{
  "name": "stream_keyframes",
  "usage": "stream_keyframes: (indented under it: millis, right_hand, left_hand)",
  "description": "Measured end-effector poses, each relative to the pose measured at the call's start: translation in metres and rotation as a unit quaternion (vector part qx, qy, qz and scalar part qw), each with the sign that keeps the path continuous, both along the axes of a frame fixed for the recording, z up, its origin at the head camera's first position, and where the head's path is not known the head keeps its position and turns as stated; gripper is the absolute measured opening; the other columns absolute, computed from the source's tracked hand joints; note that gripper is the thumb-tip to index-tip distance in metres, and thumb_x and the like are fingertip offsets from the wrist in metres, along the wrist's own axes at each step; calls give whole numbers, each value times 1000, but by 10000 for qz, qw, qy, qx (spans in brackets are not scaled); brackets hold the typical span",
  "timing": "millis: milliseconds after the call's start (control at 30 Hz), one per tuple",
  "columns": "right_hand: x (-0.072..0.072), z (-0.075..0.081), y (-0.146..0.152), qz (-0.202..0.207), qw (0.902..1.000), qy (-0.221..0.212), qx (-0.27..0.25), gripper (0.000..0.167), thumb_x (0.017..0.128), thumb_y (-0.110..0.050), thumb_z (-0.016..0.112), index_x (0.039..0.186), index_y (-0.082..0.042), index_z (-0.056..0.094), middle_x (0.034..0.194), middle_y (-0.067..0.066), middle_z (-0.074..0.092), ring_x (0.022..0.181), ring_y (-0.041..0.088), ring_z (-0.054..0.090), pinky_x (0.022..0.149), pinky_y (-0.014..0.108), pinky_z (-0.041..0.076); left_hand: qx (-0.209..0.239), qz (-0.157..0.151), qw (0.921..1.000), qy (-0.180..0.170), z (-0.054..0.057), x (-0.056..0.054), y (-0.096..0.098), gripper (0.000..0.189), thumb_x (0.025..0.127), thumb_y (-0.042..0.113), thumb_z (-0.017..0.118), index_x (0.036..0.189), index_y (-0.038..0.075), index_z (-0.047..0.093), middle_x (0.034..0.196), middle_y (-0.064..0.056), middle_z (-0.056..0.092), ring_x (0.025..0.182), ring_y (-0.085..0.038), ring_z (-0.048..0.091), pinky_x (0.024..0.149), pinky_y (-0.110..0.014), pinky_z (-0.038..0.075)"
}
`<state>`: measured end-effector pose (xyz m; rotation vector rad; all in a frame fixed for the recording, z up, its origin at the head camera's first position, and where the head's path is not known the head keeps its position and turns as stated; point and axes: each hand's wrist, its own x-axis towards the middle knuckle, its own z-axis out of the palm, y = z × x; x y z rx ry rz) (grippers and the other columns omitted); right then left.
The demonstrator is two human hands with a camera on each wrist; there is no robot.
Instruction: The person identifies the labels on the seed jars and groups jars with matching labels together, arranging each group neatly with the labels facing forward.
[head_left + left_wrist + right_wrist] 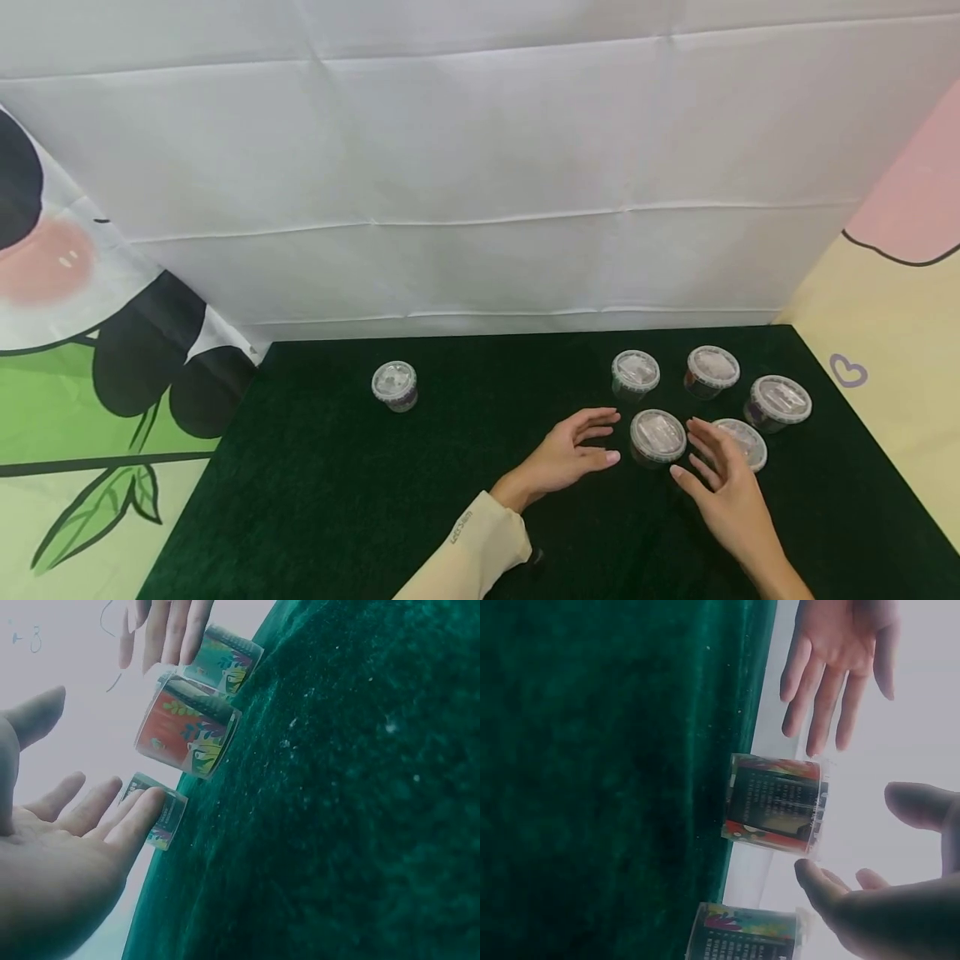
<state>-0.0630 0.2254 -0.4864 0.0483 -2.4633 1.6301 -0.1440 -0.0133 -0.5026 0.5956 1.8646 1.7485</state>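
Observation:
Between my two hands on the dark green cloth stands a small clear plastic tub (658, 436) with a pale lid. Its orange side with a printed label (184, 727) shows in the left wrist view. To its left is my left hand (562, 454), fingers extended and thumb apart, holding nothing. My right hand (723, 492) is just to its right, fingers loosely bent, also holding nothing. Part of another lidded tub (748, 442) is hidden behind the right hand. In the right wrist view a gap separates the thumb and fingers from the middle tub (774, 802).
Behind the hands stand three more tubs: one at the back (636, 372), one farther right (711, 371) and one near the right edge (778, 402). A lone tub (394, 385) sits at the back left. A white cloth wall (480, 167) rises behind the table (315, 483).

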Motion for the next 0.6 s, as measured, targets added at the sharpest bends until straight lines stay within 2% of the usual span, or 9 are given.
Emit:
stream_keyframes:
  millis: [67, 133, 233, 433, 533, 600]
  right_hand:
    - [1, -1, 0, 5, 9999, -132, 69, 66, 95, 11, 69, 152, 12, 36, 155, 36, 40, 132, -6, 48, 96, -1, 38]
    - [1, -2, 0, 20, 9997, -232, 110, 67, 95, 11, 69, 152, 12, 34, 156, 37, 38, 141, 20, 51, 95, -2, 38]
    - [0, -3, 0, 74, 9994, -312, 126, 69, 95, 12, 69, 153, 14, 31, 156, 39, 35, 140, 56, 42, 93, -4, 37]
    - [-2, -2, 0, 224, 9982, -527, 187, 73, 96, 9, 69, 155, 15, 26, 158, 41, 30, 142, 61, 38, 95, -2, 38]
    - [-2, -1, 1, 311, 9956, -811, 353, 77, 98, 3, 70, 157, 13, 23, 160, 40, 27, 144, 61, 37, 104, 21, 47]
    - [-3, 0, 1, 367, 9936, -960, 460, 79, 99, 1, 70, 159, 12, 20, 161, 41, 26, 144, 60, 37, 106, 38, 46]
  left_hand:
    - [-36, 21, 10000, -16, 0, 0, 2, 61, 105, 15, 67, 161, 10, 41, 161, 0, 49, 146, -19, 49, 114, -28, 47]
    - [-87, 49, 9999, -58, 0, 0, 5, 62, 105, 16, 67, 161, 10, 41, 160, 0, 49, 146, -20, 49, 113, -28, 47]
    - [-143, 92, 9998, -77, -1, 0, 9, 62, 104, 16, 68, 160, 11, 41, 160, -1, 49, 146, -23, 49, 113, -29, 48]
    - [-237, 148, 9996, -30, -1, 0, 16, 62, 104, 16, 69, 160, 11, 42, 161, -3, 49, 147, -24, 48, 114, -30, 47]
    - [-306, 166, 9994, -40, -1, 1, 20, 63, 103, 17, 70, 160, 12, 43, 161, -1, 49, 147, -22, 48, 114, -29, 46]
    - [-345, 178, 9992, -70, -1, 1, 22, 63, 103, 17, 70, 159, 13, 43, 161, 0, 49, 147, -21, 48, 114, -29, 47]
